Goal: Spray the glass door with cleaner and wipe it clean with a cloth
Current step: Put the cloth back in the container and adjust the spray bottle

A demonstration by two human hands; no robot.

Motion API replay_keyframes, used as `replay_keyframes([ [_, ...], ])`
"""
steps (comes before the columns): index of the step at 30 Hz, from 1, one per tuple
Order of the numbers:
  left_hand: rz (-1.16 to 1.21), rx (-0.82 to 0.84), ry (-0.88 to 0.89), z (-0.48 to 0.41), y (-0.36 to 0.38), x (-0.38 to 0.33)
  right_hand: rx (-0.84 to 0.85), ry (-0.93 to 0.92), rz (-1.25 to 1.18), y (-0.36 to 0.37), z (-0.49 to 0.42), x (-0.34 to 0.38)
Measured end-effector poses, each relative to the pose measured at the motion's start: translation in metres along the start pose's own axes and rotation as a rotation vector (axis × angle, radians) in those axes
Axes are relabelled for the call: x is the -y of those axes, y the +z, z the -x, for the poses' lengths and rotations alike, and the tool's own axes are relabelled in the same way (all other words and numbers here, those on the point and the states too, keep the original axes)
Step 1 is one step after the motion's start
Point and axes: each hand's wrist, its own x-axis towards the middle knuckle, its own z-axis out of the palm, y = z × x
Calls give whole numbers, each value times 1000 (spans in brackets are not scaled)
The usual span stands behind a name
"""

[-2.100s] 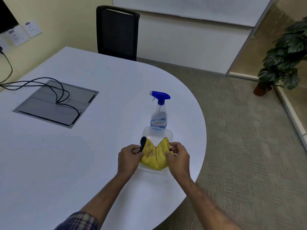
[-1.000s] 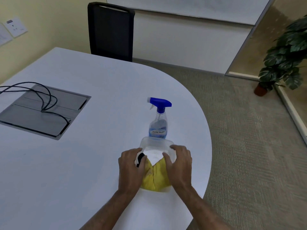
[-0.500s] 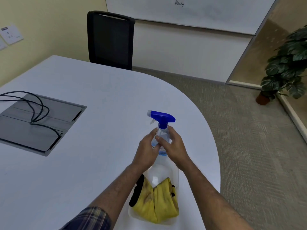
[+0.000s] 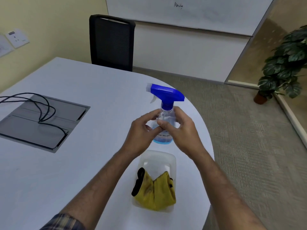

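A clear spray bottle (image 4: 164,117) with a blue trigger head stands upright near the rounded edge of the white table (image 4: 66,163). My left hand (image 4: 141,130) and my right hand (image 4: 181,128) wrap around its body from either side, fingers meeting in front. Closer to me, a yellow cloth (image 4: 156,193) with black trim lies bunched in a clear plastic tub (image 4: 157,158). The glass door (image 4: 272,52) shows at the far right, behind a potted plant.
A black chair (image 4: 111,42) stands at the table's far side. A grey cable hatch (image 4: 41,120) with black cables lies at the left. The potted plant (image 4: 285,63) sits on the carpet by the glass. A whiteboard (image 4: 182,12) hangs on the back wall.
Both hands let go of the yellow cloth in the tub and moved forward onto the spray bottle. The bottle now looks raised slightly compared with half a second ago.
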Motion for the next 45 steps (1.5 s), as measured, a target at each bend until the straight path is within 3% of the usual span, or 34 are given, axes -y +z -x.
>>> replay_keyframes([
  [5, 64, 3, -36, 38, -8, -1, 61, 14, -38, 3, 32, 7],
  [13, 89, 16, -191, 69, 9, 47, 107, 142, -72, 21, 64, -45],
  [25, 36, -8, -240, 81, 30, 93, 79, 267, -40, 38, 75, -89],
  [39, 9, 6, -220, 90, 26, 87, -14, 295, 92, 36, 98, -65],
  [45, -86, -197, -156, 126, 18, 41, -155, 288, 64, 3, 145, -17],
])
